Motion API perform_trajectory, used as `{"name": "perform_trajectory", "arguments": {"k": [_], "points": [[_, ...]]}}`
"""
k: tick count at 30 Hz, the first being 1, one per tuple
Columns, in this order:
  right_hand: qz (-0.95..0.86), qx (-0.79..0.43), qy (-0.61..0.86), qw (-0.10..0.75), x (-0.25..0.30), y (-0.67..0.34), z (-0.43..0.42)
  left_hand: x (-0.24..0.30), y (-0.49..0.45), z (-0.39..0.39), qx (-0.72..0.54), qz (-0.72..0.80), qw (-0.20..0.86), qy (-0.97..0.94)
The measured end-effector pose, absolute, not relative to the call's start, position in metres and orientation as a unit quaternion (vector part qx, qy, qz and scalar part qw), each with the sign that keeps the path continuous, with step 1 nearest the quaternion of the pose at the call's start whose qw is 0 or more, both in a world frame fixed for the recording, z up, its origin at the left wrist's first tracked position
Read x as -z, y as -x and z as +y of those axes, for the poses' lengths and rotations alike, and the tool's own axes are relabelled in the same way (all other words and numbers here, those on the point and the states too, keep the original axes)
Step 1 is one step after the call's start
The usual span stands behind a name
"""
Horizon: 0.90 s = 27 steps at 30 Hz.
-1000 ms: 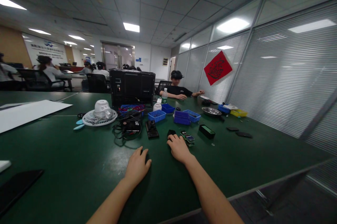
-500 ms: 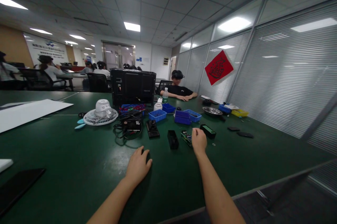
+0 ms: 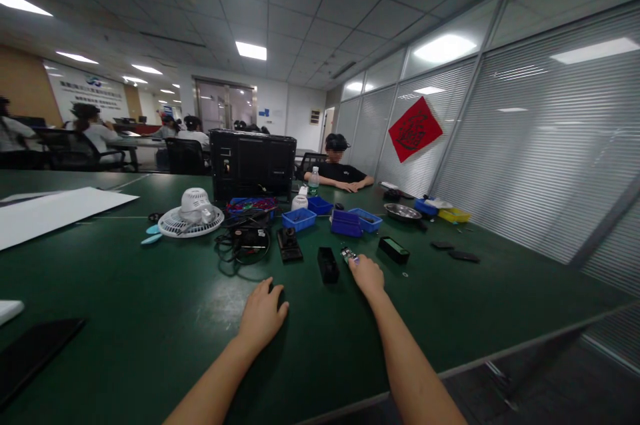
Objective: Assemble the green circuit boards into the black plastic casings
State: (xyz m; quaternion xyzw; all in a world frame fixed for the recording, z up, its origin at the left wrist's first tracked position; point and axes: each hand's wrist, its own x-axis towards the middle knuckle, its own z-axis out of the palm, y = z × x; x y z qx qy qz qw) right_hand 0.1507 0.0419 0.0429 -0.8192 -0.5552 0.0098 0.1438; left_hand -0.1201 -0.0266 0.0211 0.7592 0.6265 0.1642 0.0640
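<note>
My right hand [image 3: 368,274] is closed around the near part of a green circuit board [image 3: 348,254], whose far end shows past my fingers. Just left of it stands a black open box [image 3: 328,266]. A second black box [image 3: 393,250] with a green inside lies to the right of that hand. My left hand [image 3: 263,312] rests on the table with fingers spread and holds nothing. Beyond it sits a small black device [image 3: 290,244] on a flat base.
Blue trays [image 3: 299,219] stand in a row behind, near a black monitor-like panel [image 3: 253,165]. Tangled cables [image 3: 245,238] and a white fan part [image 3: 191,215] lie left. A metal bowl [image 3: 403,212] is at right. Across the green table [image 3: 320,358] a person [image 3: 345,173] sits.
My right hand has shifted left and down onto the circuit board, and its fingers now close on it. My left hand has stayed in place.
</note>
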Motion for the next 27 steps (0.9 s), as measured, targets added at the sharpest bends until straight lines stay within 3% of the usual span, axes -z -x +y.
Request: {"name": "perform_trajectory", "arguments": {"k": [19, 21, 25, 27], "points": [[-0.578, -0.081, 0.801, 0.129, -0.045, -0.150, 0.039, -0.026, 0.120, -0.028, -0.159, 0.627, 0.079, -0.759], [-0.544, -0.093, 0.816, 0.171, -0.044, -0.152, 0.042, -0.027, 0.120, -0.028, -0.159, 0.629, 0.078, -0.757], [-0.466, -0.185, 0.770, 0.395, -0.043, -0.155, 0.047, -0.026, 0.120, -0.027, -0.162, 0.623, 0.068, -0.762], [-0.457, -0.225, 0.726, 0.462, -0.043, -0.150, 0.048, -0.026, 0.120, -0.027, -0.160, 0.622, 0.066, -0.764]]}}
